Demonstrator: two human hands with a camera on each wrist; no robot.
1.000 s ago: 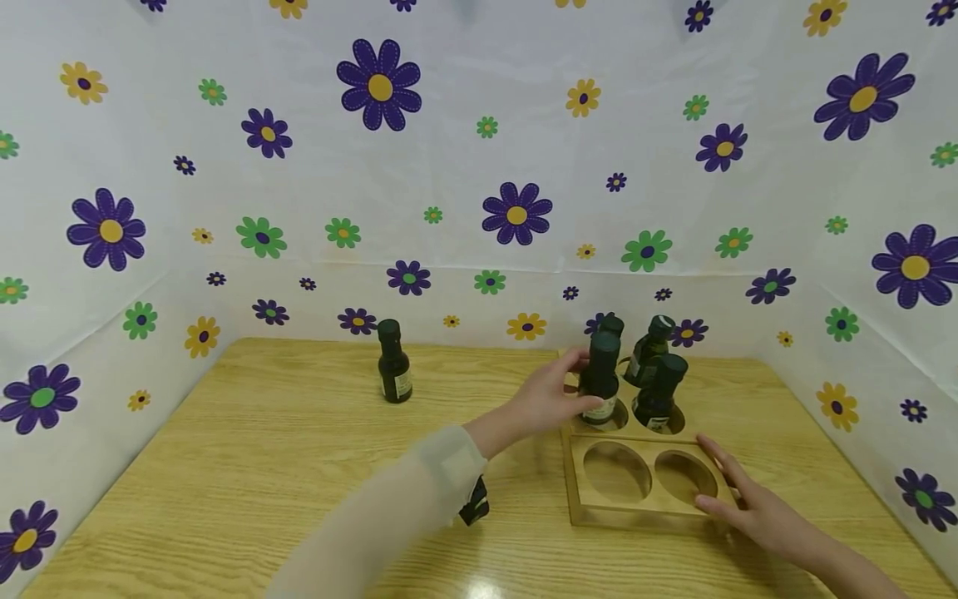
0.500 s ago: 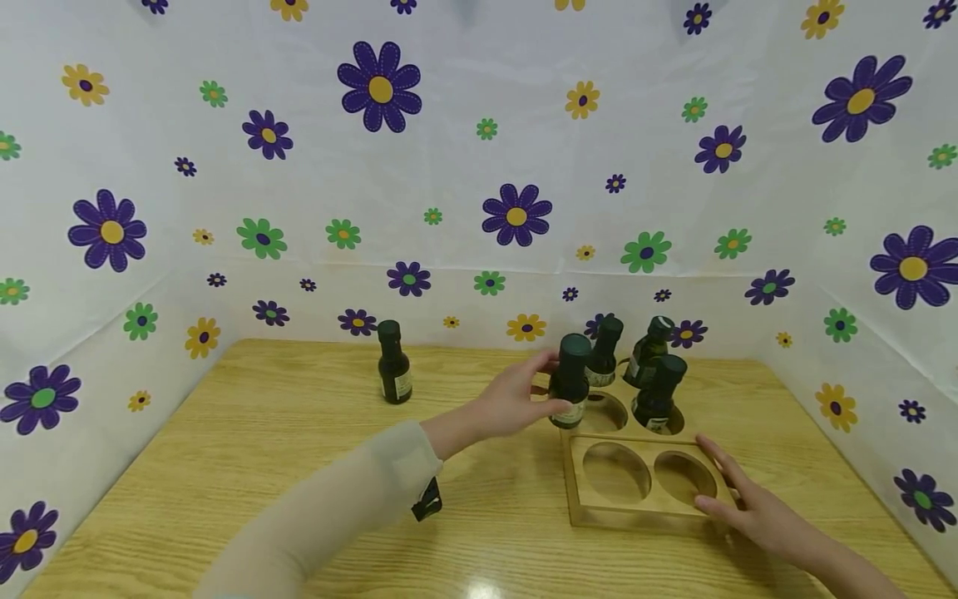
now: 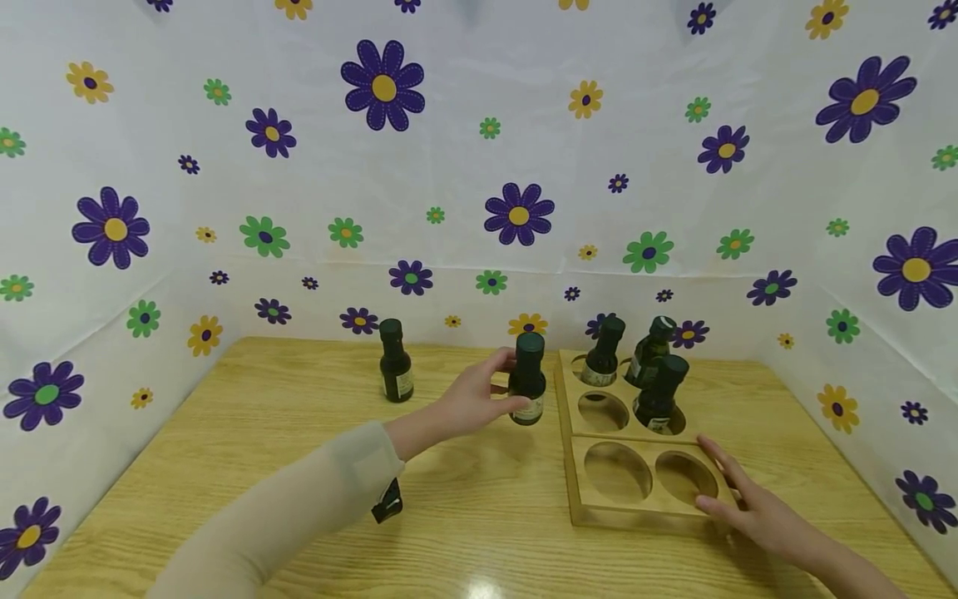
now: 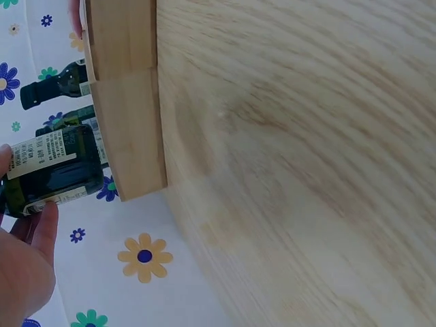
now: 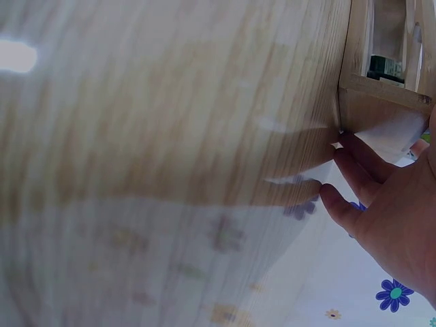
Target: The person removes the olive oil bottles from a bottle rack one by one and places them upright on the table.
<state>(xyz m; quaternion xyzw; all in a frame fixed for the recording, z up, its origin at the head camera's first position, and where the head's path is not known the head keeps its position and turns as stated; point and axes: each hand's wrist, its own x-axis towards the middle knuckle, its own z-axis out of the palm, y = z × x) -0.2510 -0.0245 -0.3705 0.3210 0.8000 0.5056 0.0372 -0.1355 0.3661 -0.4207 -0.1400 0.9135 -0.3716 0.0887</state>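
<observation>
My left hand [image 3: 471, 401] holds a dark glass bottle [image 3: 528, 381] upright between thumb and fingers, left of the wooden bottle rack [image 3: 572, 476]. In the left wrist view, the same bottle [image 4: 61, 163] shows a pale printed label and hangs above the table. Three dark bottles stand in the rack's back holes: one at back left [image 3: 604, 353], one at back right [image 3: 649, 349] and one in front of that [image 3: 660, 391]. My right hand [image 3: 759, 507] rests on the rack's front right corner. In the right wrist view, its fingers [image 5: 368, 160] lie against the rack's side.
Another dark bottle [image 3: 395, 362] stands on the wooden table [image 3: 284, 449], toward the back left. A white cloth with printed flowers [image 3: 449, 150] hangs around the back and sides of the table.
My left hand has lifted the bottle out of the rack's middle left hole and carried it left, past the rack's edge. The right hand stays at the rack's corner.
</observation>
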